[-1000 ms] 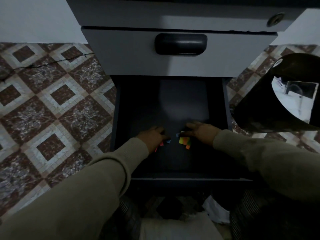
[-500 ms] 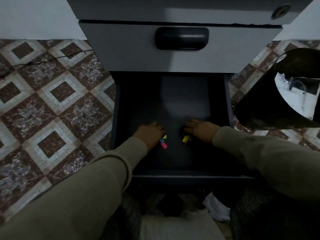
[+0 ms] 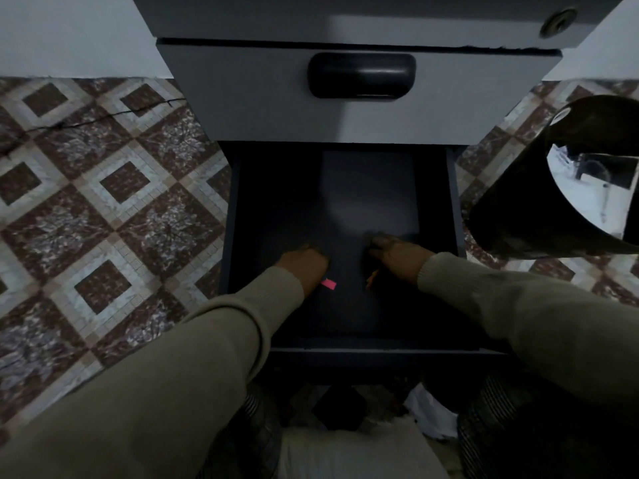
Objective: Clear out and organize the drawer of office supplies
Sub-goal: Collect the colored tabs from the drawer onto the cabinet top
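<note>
Both hands have drifted apart since the earlier frame, and the cluster of coloured paper bits between them has thinned: now only a pink sticky flag [image 3: 328,283] shows by the left hand [image 3: 306,266] and a sliver of orange-yellow flags [image 3: 370,280] under the right hand [image 3: 397,254]

Open drawer [image 3: 231,236] is dark and looks almost bare; both hands sit on its floor near the middle, well apart from each other

Left hand fingers look curled downward over whatever it has gathered, pink flag poking out just beside the wrist; cannot tell if it actually pinches anything. Right hand fingers look flatter, pointing inward, orange-yellow strip at the heel of the palm; grip also too dark to tell

Handling guess: flags are thin paper, near weightless, floppy, lie flat on the smooth floor so hard to lift straight up. Best to slide them together with fingertips, then nip a free edge with thumb and forefinger. Sticky edges may cling to skin or each other. Little risk of damage beyond creasing

Black bin [image 3: 539,202] stands right of the drawer, patterned tile floor [image 3: 103,202] on the left
</note>
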